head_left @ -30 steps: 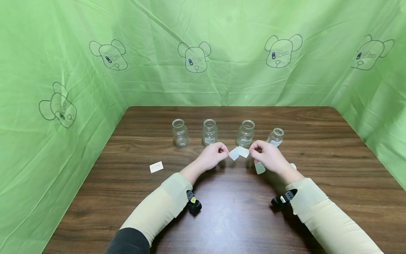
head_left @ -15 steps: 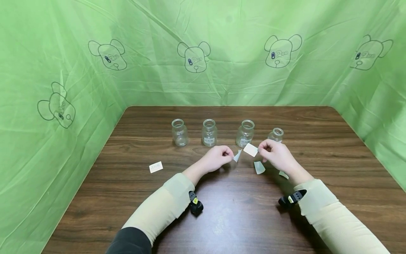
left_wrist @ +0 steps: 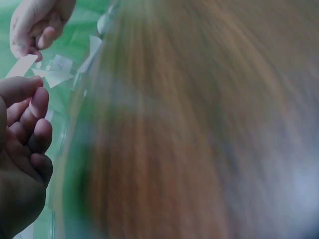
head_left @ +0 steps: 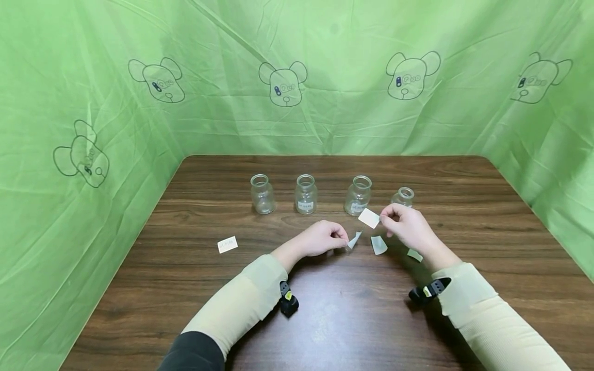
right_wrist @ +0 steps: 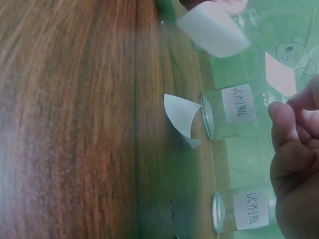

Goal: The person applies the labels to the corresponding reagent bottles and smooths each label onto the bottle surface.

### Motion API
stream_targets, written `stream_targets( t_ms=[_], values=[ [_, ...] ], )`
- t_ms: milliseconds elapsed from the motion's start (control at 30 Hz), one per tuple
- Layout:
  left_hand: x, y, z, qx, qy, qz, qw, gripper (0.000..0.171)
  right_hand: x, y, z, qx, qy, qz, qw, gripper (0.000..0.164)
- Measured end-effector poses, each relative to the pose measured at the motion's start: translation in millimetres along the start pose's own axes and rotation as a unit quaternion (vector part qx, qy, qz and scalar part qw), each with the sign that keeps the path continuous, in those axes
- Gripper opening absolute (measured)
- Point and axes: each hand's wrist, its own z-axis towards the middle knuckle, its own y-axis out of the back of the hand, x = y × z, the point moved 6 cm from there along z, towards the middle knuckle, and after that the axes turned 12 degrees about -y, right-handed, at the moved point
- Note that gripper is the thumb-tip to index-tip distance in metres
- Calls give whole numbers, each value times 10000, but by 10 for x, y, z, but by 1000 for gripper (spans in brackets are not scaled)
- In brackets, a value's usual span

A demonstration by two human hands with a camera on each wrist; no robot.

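Note:
My left hand [head_left: 325, 238] pinches a curled piece of pale backing paper [head_left: 355, 240] at its fingertips, low over the table. The same paper shows blurred in the right wrist view. My right hand [head_left: 406, 226] pinches a small white label [head_left: 369, 218] by one edge between thumb and forefinger, its plain side toward the head camera. Behind it stands a glass jar [head_left: 402, 195], partly hidden by the right hand. To its left, another glass jar [head_left: 358, 195] bears a white label with handwriting, and so does the jar [head_left: 306, 194] beyond it.
An unlabelled glass jar [head_left: 263, 196] ends the row at the left. A white label with writing [head_left: 227, 245] lies at the table's left. Two curled backing scraps lie by the right hand, one scrap [head_left: 379, 245] in front and one scrap [head_left: 415, 255] beside the wrist.
The label and backing paper, overlapping a second ago, are now apart. My left hand has moved down and slightly right with the backing; my right hand has shifted right with the label.

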Motion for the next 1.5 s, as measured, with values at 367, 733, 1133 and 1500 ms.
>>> stream_targets(
  t_ms=[367, 733, 1133, 1500],
  values=[
    [23, -56, 46, 243, -16, 104, 9996, 6, -26, 16, 19, -75, 3, -13, 10000, 9],
    [135, 130, 11, -553, 370, 1321, 9890, 9, -1, -27, 38, 14, 18, 5, 10000, 9],
    [169, 307, -111, -1039, 466, 852, 9898, 20, 106, -184, 115, 211, 142, 211, 9995, 10],
    [37, 427, -139, -1957, -75, 451, 9796, 18, 275, -411, 235, 199, 97, 168, 9996, 9]
  ],
)
